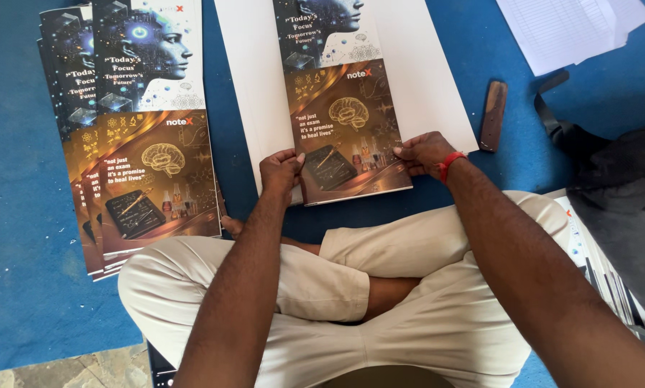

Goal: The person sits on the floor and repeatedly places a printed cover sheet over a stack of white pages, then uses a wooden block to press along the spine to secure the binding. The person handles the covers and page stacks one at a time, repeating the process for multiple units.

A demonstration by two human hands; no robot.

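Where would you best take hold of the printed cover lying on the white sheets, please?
Probably by its near bottom corners, coming from the person's side. The cover lies flat and lengthwise on the white sheets, its bottom edge overhanging them toward the lap. The left hand and right hand already pinch those two corners, thumbs on top.

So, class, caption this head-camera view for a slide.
Left hand and right hand grip a printed cover sheet on white paper.
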